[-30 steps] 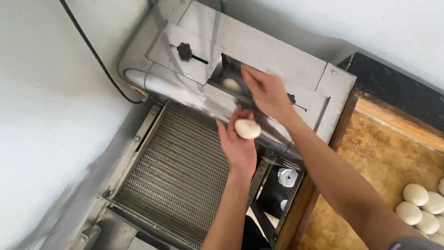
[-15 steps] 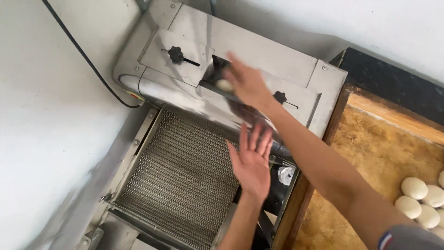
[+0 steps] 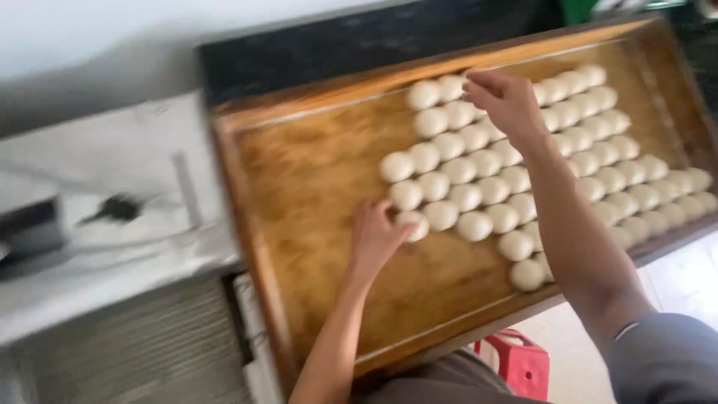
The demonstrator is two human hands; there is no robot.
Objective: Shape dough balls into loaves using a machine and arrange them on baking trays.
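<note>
Wooden tray [image 3: 299,194] holds rows of pale round dough balls [image 3: 486,161] packed toward its right half, bare floured wood on the left. Left hand [image 3: 376,233] reaches in from below, fingers curled over the dough ball [image 3: 413,221] at the near-left edge of the cluster, touching it; right hand [image 3: 502,97] hovers at the far row, fingertips drawn together in a pinch, though blur hides whether they grip anything. Grey metal machine [image 3: 112,224] sits left of the tray, red stool [image 3: 516,359] below it.
</note>
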